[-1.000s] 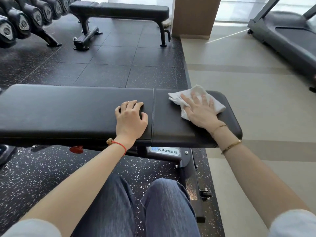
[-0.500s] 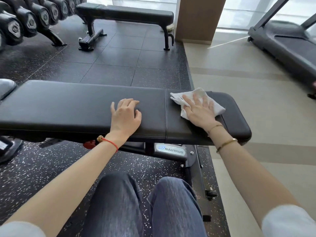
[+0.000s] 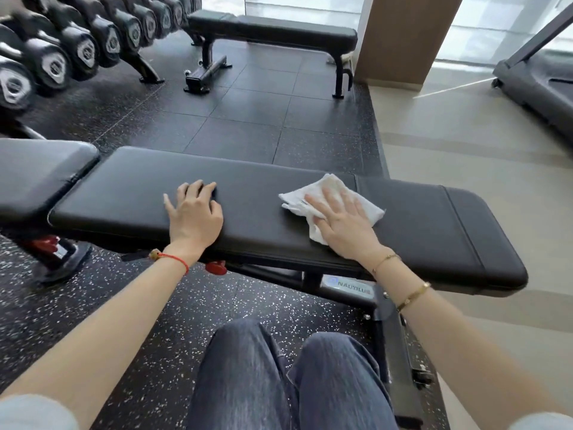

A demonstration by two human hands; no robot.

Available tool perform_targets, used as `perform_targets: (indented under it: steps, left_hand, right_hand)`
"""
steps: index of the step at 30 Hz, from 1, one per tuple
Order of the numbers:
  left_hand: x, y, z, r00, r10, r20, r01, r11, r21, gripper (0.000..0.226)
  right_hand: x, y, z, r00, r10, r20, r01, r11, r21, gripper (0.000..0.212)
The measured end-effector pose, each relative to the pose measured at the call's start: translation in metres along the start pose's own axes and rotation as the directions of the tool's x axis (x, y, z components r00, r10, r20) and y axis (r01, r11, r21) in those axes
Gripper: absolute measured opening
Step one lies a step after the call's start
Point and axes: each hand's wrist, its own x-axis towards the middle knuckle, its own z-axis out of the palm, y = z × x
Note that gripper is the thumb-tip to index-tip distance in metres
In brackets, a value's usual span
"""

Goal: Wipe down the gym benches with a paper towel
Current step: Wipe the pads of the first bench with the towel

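A black padded gym bench (image 3: 263, 206) runs across the view in front of me. A crumpled white paper towel (image 3: 356, 203) lies on its long pad, just left of the seam to the seat pad. My right hand (image 3: 344, 225) presses flat on the towel with fingers spread. My left hand (image 3: 195, 212) rests palm down on the bare pad to the left, fingers apart, holding nothing. A second black bench (image 3: 279, 32) stands farther back on the rubber floor.
A rack of dumbbells (image 3: 77, 48) lines the far left. Another black pad (image 3: 37, 175) adjoins the bench's left end. A treadmill (image 3: 539, 85) stands at far right on the beige floor, a wooden pillar (image 3: 400, 38) behind. My knees (image 3: 288, 377) are below the bench.
My right hand has slid the paper towel leftwards, from the seat pad across the seam onto the long pad. The left hand has also shifted left along the pad. The view has panned.
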Motion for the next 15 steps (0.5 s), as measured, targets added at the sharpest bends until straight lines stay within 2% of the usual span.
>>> perform_targets:
  steps: [3, 5, 10, 13, 15]
  left_hand:
    - [-0.002, 0.001, 0.003, 1.000, -0.011, -0.003, 0.011, 1.000, -0.001, 0.046]
    - [-0.002, 0.001, 0.003, 1.000, -0.018, -0.002, 0.018, 1.000, -0.003, 0.046]
    - [-0.002, 0.004, 0.003, 1.000, -0.018, -0.001, 0.018, 1.000, 0.019, 0.047]
    - [-0.003, 0.005, 0.005, 1.000, -0.008, 0.009, 0.007, 0.999, 0.046, 0.048]
    - [-0.004, 0.005, 0.006, 1.000, -0.009, 0.011, 0.008, 0.998, 0.056, 0.049]
  right_hand:
    - [0.044, -0.013, -0.006, 0.984, 0.179, 0.002, -0.179, 0.983, -0.037, 0.050]
    - [0.067, -0.036, -0.005, 0.980, 0.199, 0.020, -0.198, 0.979, -0.047, 0.050]
    - [0.055, -0.087, 0.011, 1.000, -0.007, 0.011, 0.007, 0.999, -0.032, 0.051]
    - [0.018, -0.073, 0.013, 0.996, -0.094, 0.006, 0.094, 0.996, -0.014, 0.053]
    - [0.004, -0.050, 0.010, 0.998, -0.067, -0.009, 0.066, 0.997, -0.040, 0.053]
